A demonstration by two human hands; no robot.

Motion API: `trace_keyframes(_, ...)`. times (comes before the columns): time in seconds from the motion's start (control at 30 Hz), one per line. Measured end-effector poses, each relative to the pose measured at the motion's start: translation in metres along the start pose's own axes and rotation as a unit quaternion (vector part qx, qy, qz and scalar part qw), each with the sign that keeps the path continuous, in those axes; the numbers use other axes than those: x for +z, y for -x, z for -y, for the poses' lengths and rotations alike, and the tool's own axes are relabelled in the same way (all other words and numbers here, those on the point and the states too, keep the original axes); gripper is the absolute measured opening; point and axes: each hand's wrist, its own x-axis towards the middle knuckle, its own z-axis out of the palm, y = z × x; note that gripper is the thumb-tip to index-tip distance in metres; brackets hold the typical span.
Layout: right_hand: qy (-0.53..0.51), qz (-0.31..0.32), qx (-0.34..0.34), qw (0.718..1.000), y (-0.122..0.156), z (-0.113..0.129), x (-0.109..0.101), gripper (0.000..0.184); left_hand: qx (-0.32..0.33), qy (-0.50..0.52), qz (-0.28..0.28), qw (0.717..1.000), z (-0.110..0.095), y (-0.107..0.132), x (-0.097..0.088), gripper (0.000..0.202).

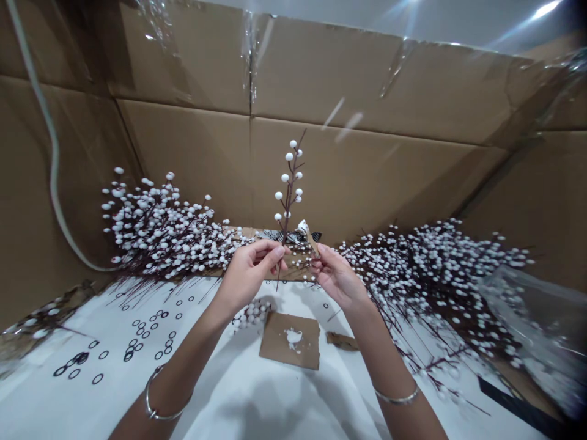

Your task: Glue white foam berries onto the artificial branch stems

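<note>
1. The twig [288, 195] is thin, brown and knobbly, with smooth round white berries; it stands nearly upright above the table [243, 385], pinched between the left hand's [250, 269] thumb and fingers.
2. The right hand [339, 278] grips a small brown strip [312, 243], its tip coated in lumpy white paste, just beside the twig.
3. A flat cardboard square [284, 359] lies below the hands, bearing a wet-looking smear [293, 337].
4. Fingers cover part of the twig's stem and the strip's lower end. A patterned black-and-white thing [271, 234] behind is hard to make out; the right forearm partly hides a brown scrap [339, 340].
5. Berry branches crowd both sides, left pile [160, 232] and right pile [426, 263], before the creased cardboard wall [343, 171]. Thin black rings [98, 374] lie scattered at left; crinkled clear plastic [518, 299] overlaps the right pile.
</note>
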Motion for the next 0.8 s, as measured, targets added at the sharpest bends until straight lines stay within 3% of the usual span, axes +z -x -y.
trace_keyframes(0.27, -0.034, -0.052, -0.078, 0.995, 0.0, 0.011, -0.002, 0.024, 0.003, -0.025, -0.009, 1.0, 0.003, -0.002, 0.0, 0.02)
trace_keyframes(0.5, -0.003, -0.101, -0.156, 0.983, 0.002, 0.022, -0.006, 0.028, 0.01, -0.058, -0.009, 0.998, 0.008, 0.002, 0.007, 0.02)
trace_keyframes(0.8, -0.007, -0.103, -0.166, 0.981, 0.0, 0.023, -0.008, 0.029, 0.016, -0.139, 0.006, 0.99, 0.008, 0.004, 0.011, 0.023)
